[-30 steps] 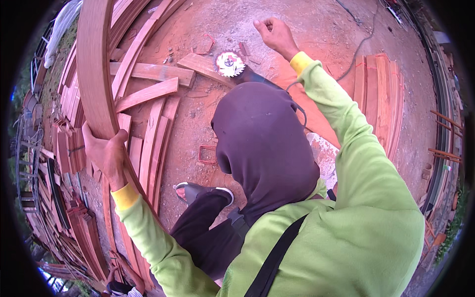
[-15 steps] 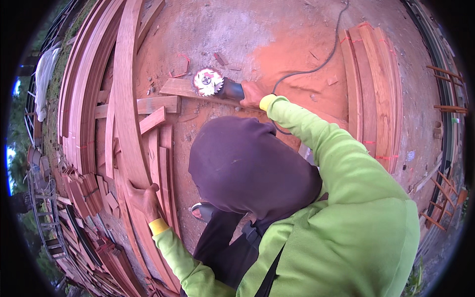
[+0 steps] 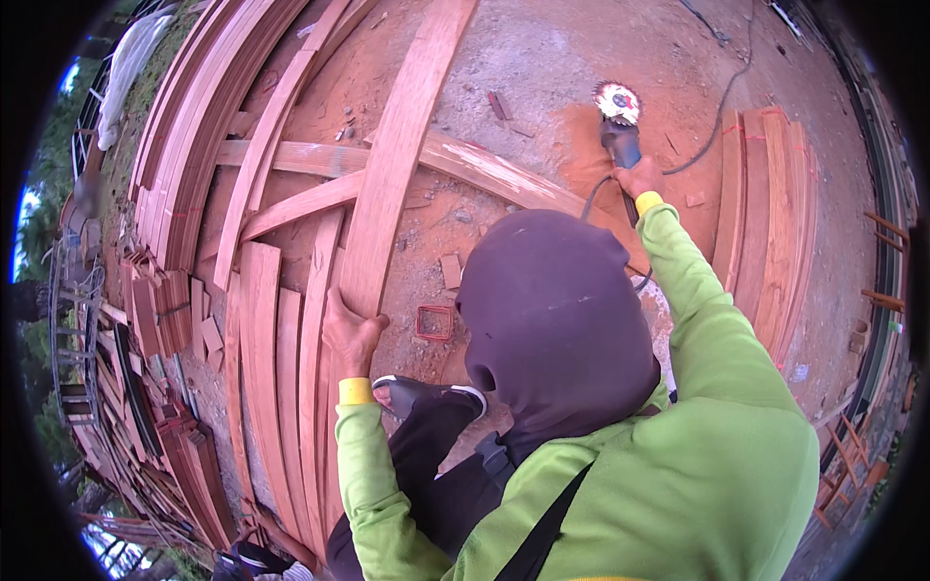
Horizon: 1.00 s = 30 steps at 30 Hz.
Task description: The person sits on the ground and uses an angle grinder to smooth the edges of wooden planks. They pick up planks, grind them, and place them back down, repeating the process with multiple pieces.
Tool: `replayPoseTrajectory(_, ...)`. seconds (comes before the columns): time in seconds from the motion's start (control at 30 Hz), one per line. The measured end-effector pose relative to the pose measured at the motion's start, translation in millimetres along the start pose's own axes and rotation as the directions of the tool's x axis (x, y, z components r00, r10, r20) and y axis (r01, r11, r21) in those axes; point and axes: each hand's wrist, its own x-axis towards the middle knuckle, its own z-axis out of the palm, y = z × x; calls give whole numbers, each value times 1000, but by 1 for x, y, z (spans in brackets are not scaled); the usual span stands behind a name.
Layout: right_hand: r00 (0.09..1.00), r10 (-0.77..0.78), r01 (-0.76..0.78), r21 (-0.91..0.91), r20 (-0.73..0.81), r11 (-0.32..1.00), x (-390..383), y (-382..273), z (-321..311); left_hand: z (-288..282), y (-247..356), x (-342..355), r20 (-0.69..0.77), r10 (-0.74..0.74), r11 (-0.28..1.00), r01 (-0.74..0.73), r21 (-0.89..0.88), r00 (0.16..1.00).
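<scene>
1. Swung rightward since the earlier frame, the power tool has been taken off the cross board toward the banded stack; the plank has been brought across that board.
2. The plank's near end is grasped by the left hand; whether the board is touched beneath cannot be told.
3. The tool's handle is clasped in the right hand's grip, its blade held well apart from the plank.
4. No cut can be made out along the plank, its far end being out of view; cutting is judged not yet done.
5. Loose timber is strewn leftward; the cord is trailed rightward; ground is hidden by the dark hood.
</scene>
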Motion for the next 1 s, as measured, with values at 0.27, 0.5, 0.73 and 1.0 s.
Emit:
replayPoseTrajectory(0.27, 979, 80, -113, 168, 189, 979, 2, -9, 14, 48, 1, 13, -57, 160, 986, -161, -30, 986)
replayPoseTrajectory(0.5, 829, -384, 523, -323, 406, 789, 45, -48, 0, 86, 1, 16, -99, 253, 962, -261, -84, 962)
replayPoseTrajectory(0.73, -247, -947, 969, 35, 207, -245, -130, -201, 23, 119, -14, 4, 31, 195, 973, -189, -134, 980)
replayPoseTrajectory(1.0, -385, -654, 852, -23, 651, -524, -191, -217, 114, 142, -23, -12, -16, 88, 987, -89, -137, 996)
